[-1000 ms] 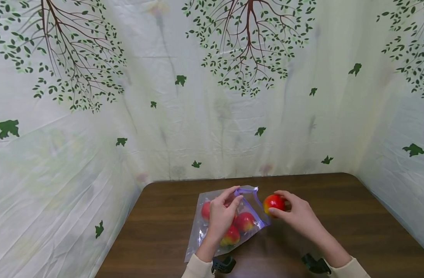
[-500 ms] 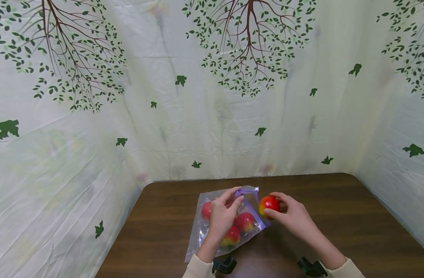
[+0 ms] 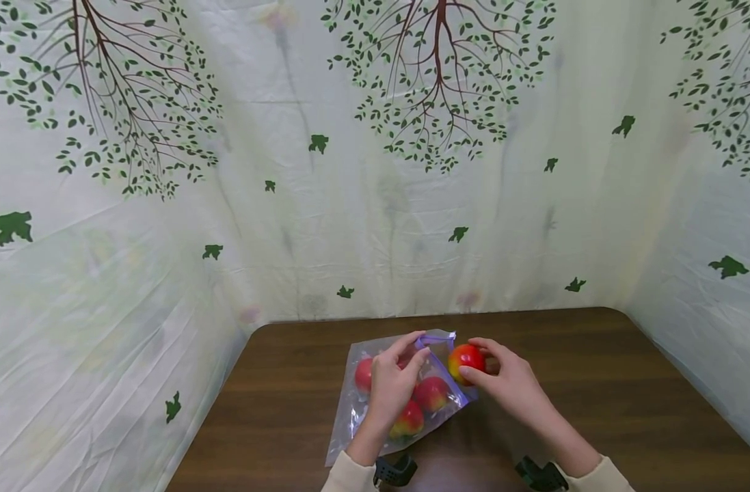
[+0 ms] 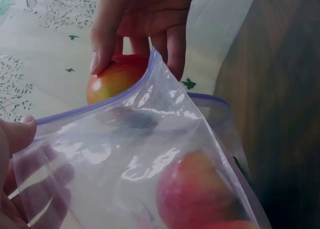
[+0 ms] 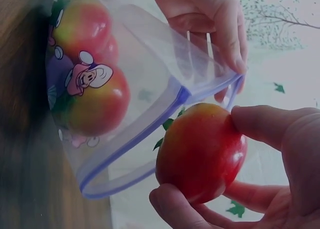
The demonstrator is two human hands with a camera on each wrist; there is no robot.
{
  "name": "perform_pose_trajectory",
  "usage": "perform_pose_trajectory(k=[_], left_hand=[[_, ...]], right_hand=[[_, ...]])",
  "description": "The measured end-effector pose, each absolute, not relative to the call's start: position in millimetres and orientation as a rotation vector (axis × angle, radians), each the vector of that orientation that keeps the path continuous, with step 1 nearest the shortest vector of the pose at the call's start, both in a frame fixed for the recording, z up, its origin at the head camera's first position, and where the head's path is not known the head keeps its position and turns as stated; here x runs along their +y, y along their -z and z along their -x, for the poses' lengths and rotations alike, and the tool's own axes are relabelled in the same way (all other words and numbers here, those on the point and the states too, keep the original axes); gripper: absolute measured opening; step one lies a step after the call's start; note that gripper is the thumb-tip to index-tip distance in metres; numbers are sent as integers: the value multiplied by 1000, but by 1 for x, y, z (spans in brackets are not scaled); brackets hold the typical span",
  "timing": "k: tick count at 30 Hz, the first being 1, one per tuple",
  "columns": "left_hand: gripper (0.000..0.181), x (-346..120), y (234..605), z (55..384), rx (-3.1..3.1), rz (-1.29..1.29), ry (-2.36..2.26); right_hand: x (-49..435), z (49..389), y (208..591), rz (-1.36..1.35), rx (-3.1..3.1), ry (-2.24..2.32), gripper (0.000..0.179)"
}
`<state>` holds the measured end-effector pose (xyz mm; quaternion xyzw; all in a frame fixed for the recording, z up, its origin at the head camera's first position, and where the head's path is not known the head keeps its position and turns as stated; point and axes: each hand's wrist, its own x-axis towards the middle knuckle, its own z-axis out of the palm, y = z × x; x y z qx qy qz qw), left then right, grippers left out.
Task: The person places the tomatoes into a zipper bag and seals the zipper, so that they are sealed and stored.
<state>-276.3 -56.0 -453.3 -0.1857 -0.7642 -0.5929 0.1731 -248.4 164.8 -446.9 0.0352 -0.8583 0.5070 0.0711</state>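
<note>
A clear zip bag (image 3: 362, 430) with a purple zip edge lies on the table, several red-yellow apples (image 3: 432, 394) inside it. My left hand (image 3: 394, 376) pinches the bag's edge near the mouth between thumb and fingers. In the right wrist view the mouth gapes and a cartoon print shows on the bag's side (image 5: 90, 79). Between the thumb and fingers of my right hand (image 3: 513, 383) is another red-yellow apple (image 5: 202, 151), with green leaves at its stem end. That apple is right at the open mouth, partly behind the purple edge in the left wrist view (image 4: 117, 79).
The brown wooden table (image 3: 596, 383) has rounded far corners. Behind and beside it hangs a pale curtain (image 3: 387, 205) printed with trees and green leaves. A dark wrist strap (image 3: 396, 470) is on each wrist below the cream sleeves.
My right hand has moved left with the apple, bringing it up to the bag's mouth. The left hand and the bag have stayed nearly still.
</note>
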Motion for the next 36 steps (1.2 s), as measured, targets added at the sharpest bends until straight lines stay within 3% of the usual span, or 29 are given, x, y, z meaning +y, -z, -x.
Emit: perform_pose_trajectory(k=[36], left_hand=[[33, -55, 456, 281, -2124, 601, 1666]], right_hand=[[147, 248, 442, -131, -2548, -1597, 59]])
